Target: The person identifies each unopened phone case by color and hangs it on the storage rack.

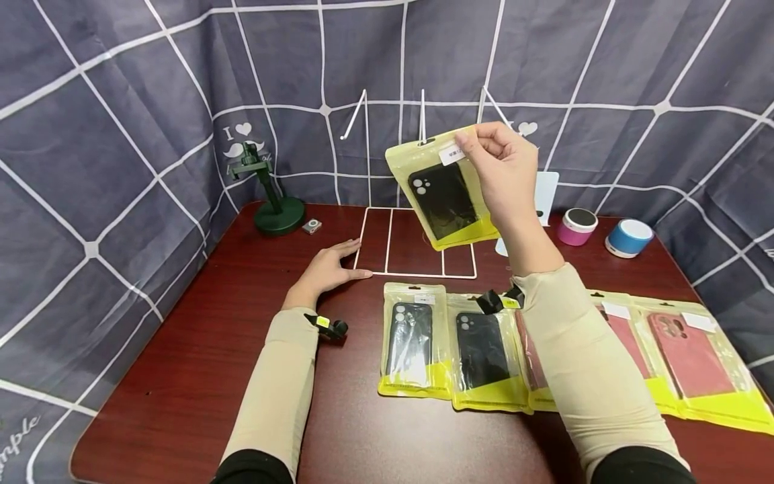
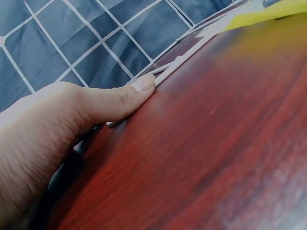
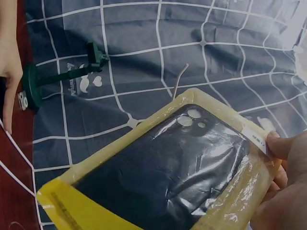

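Upper centre of the head view: right hand (image 1: 502, 168) pinches a bagged phone case (image 1: 441, 191) by its top edge, level with the wire rack's (image 1: 417, 272) hooks. Left hand (image 1: 329, 269) lies flat, fingers straight, steadying the rack's base on the table (image 1: 199, 376).

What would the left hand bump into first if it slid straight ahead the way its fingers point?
The left hand lies flat on the dark red wooden table, fingers pointing at the white wire rack base. Its fingertips seem to touch that wire already, so the rack comes first.
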A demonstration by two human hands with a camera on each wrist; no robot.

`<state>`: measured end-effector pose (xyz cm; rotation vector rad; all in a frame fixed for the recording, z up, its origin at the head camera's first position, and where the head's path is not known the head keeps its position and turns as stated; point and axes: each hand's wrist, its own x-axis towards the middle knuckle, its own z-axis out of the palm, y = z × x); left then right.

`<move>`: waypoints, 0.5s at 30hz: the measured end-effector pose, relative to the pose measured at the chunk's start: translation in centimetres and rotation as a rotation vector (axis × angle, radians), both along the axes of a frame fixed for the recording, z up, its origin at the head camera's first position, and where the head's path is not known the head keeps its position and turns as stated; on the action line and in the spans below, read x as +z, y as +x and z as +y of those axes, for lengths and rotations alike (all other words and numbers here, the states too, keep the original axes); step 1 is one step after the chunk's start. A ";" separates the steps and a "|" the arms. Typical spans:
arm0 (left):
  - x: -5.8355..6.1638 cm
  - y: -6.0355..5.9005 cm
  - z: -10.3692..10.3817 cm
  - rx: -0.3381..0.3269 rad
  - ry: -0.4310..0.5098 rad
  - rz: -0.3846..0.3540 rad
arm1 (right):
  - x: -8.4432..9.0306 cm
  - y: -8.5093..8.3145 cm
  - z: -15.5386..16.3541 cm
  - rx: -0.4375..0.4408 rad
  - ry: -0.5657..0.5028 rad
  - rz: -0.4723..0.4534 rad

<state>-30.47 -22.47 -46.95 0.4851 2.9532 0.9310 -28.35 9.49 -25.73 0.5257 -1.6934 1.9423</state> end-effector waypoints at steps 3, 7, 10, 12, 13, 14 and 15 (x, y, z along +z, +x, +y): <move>-0.1 0.1 0.0 0.002 0.005 -0.015 | 0.1 -0.6 -0.2 0.000 0.002 -0.047; -0.2 0.2 0.0 0.006 0.008 -0.025 | 0.0 -1.0 -0.3 -0.017 0.018 -0.069; -0.2 0.1 0.1 0.009 0.009 -0.020 | -0.3 -1.4 -0.3 -0.028 0.019 -0.072; -0.1 0.1 0.0 0.010 0.009 -0.014 | -0.5 -1.9 -0.4 -0.038 0.024 -0.077; -0.1 0.0 0.0 0.010 0.009 -0.010 | -0.6 -2.2 -0.5 -0.046 0.029 -0.082; -0.1 0.0 0.0 0.011 0.010 -0.009 | -0.7 -2.5 -0.5 -0.054 0.037 -0.086; -0.1 0.0 -0.1 0.010 0.011 -0.008 | -0.8 -2.9 -0.7 -0.065 0.049 -0.090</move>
